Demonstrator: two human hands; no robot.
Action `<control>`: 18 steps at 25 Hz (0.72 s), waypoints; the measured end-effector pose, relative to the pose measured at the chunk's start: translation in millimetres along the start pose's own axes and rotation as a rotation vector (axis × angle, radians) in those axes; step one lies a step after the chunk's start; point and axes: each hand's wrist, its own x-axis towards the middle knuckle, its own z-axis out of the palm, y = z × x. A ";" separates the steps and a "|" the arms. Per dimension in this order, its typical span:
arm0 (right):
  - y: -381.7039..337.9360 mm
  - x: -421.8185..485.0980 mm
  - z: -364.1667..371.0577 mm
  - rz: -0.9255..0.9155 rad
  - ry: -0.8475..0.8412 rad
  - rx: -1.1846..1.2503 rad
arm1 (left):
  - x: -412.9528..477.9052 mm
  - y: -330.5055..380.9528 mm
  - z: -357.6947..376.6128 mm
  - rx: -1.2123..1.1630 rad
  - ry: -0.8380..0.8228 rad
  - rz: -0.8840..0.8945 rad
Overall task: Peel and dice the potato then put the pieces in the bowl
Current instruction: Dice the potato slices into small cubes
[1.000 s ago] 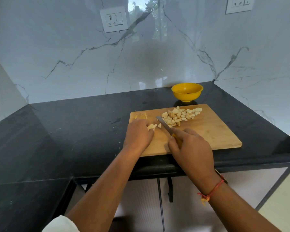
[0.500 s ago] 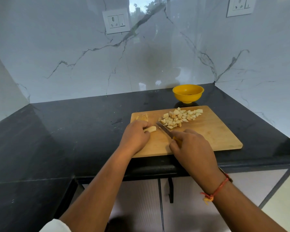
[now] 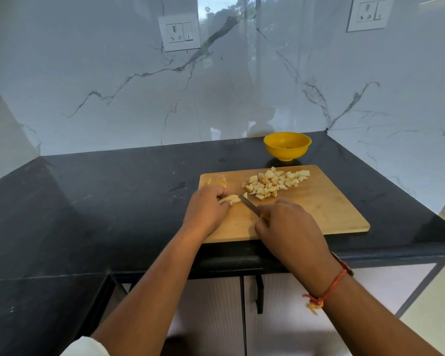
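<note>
On the wooden cutting board my left hand holds down a pale strip of peeled potato with curled fingers. A knife with a yellow handle is gripped in my right hand, and its blade touches the strip's right end. One small cut piece lies just past the blade. A heap of diced potato lies at the board's far middle. Behind the board stands the yellow bowl; I see no potato pieces in it.
Potato peel lies at the board's far left corner. The board sits on a black stone counter that runs along a marble wall with two sockets. The counter's front edge is under my wrists, with cupboard doors below.
My left hand has slid a little left along the strip. The blade has followed it left, away from the heap, and a fresh cut piece lies beside it.
</note>
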 end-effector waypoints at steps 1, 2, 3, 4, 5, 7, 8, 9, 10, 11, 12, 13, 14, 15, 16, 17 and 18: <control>-0.8 -0.5 -0.1 0.001 -0.006 -0.004 | 0.1 -0.6 0.4 -0.001 0.004 0.003; -1.3 -1.1 0.0 0.003 -0.010 -0.007 | 0.2 -1.3 0.9 -0.002 0.008 0.006; -1.8 -1.6 -0.3 0.009 -0.006 -0.005 | 0.3 -2.1 1.5 0.002 0.013 0.008; -2.1 -1.9 -0.4 0.016 0.009 -0.003 | 0.4 -2.7 2.2 0.007 0.020 0.008; -2.6 -2.2 -0.9 0.023 0.033 0.000 | 0.6 -3.3 2.9 0.009 0.030 0.004; -5.2 -1.9 -1.4 0.024 0.065 0.000 | 0.6 -4.1 4.0 0.001 0.052 -0.015; -6.9 -1.4 -1.0 0.018 0.064 0.000 | 0.5 -4.3 4.4 -0.002 0.060 -0.025; -9.1 -1.2 -0.2 0.013 0.057 0.004 | 0.4 -4.5 4.7 -0.003 0.065 -0.028; -11.1 -1.1 1.2 0.006 0.051 0.005 | 0.5 -4.7 5.0 -0.003 0.067 -0.028; -12.6 -1.1 2.5 -0.001 0.046 0.001 | 0.6 -4.8 5.2 -0.007 0.068 -0.025; -13.8 -0.7 3.9 -0.007 0.042 -0.006 | 0.6 -4.7 5.2 -0.012 0.070 -0.024; -14.9 -0.3 4.7 -0.010 0.037 -0.013 | 0.7 -4.6 5.2 -0.015 0.073 -0.023; -15.5 0.3 5.3 -0.011 0.030 -0.017 | 0.5 -4.5 5.4 -0.016 0.077 -0.021; -15.8 0.9 5.1 -0.010 0.026 -0.018 | 0.5 -4.2 5.7 -0.015 0.081 -0.018; -16.3 2.1 5.8 -0.010 0.020 -0.023 | 0.6 -4.4 5.8 -0.017 0.083 -0.013; -17.3 3.6 6.6 -0.010 0.015 -0.031 | 0.7 -4.8 5.7 -0.021 0.084 -0.009; -18.7 5.3 8.1 -0.010 0.011 -0.041 | 0.8 -5.3 5.4 -0.026 0.082 -0.007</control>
